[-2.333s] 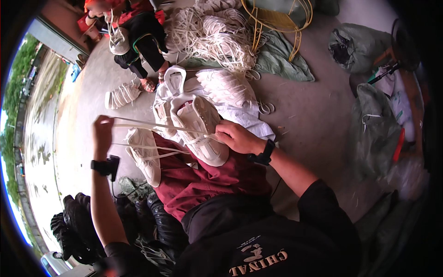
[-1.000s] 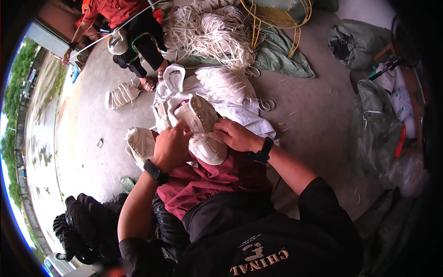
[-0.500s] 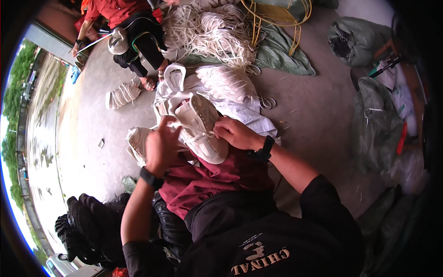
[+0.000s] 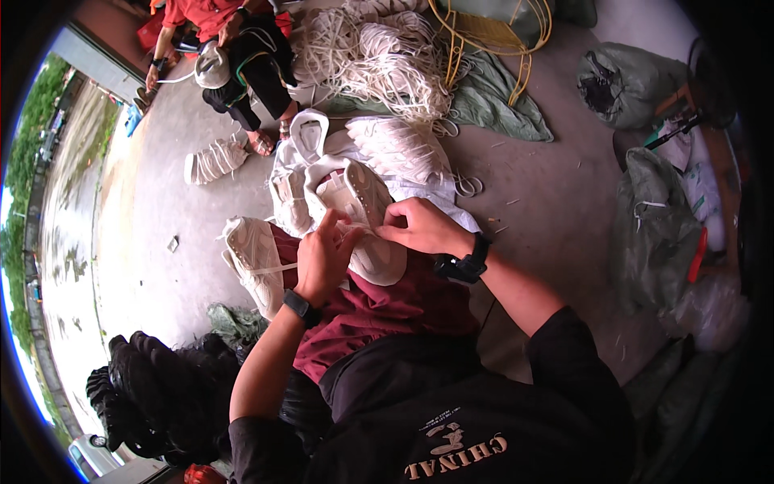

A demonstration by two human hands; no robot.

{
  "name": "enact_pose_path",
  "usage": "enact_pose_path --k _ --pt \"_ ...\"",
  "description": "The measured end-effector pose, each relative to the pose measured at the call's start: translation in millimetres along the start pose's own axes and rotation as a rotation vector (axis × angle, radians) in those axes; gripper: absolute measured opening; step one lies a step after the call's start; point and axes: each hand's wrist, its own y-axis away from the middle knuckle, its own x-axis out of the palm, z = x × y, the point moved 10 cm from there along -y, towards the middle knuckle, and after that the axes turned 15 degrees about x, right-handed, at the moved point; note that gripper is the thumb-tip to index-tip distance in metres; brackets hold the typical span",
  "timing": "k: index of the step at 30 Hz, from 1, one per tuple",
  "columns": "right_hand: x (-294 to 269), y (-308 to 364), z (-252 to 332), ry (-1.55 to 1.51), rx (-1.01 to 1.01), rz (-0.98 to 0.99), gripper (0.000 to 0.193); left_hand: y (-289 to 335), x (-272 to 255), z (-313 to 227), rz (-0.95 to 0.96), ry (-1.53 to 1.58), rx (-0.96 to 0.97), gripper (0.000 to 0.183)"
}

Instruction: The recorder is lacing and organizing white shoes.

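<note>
A cream-white sneaker (image 4: 379,262) rests on my lap, toe toward me. My left hand (image 4: 324,252) is closed at its left side, finger and thumb pinched over the lacing. From this hand a white shoelace (image 4: 279,268) trails out to the left. My right hand (image 4: 426,228) presses thumb and fingers together on the lace at the shoe's right side; the fingers partly cover the lace between them. Other pale sneakers sit close by: one (image 4: 256,254) left of my knee, another (image 4: 291,202) just beyond the lap shoe, and one (image 4: 309,135) farther off.
A bundle of white laces (image 4: 399,148) lies on white cloth ahead, with a large tangled lace heap (image 4: 371,64) behind it. Another person (image 4: 250,56) sits at the far left near a lace-wrapped bundle (image 4: 216,161). Black bags (image 4: 161,395) are at left; green sacks (image 4: 657,226) stand at right.
My left hand has moved right and in to the shoe's lacing, drawing a lace with it. The right hand stays at the shoe. The seated person's arms have shifted.
</note>
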Motion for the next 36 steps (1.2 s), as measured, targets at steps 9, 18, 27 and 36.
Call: enact_pose_path --k 9,18,27,36 --pt "4.1 9.3 23.6 0.189 0.047 -0.168 0.021 13.0 -10.3 10.7 -0.122 0.039 0.047 0.025" --pt "37.8 -3.5 -0.9 -0.244 0.217 0.023 0.018 30.2 -18.9 24.7 -0.210 0.035 0.069 0.026" --pt "89.1 -0.6 -27.2 -0.986 0.518 0.265 0.017 41.2 -28.5 40.9 -0.266 -0.004 0.123 0.026" --pt "77.3 9.0 -3.6 -0.378 0.365 -0.011 0.025 51.2 -34.1 53.9 -0.248 0.071 0.098 0.027"
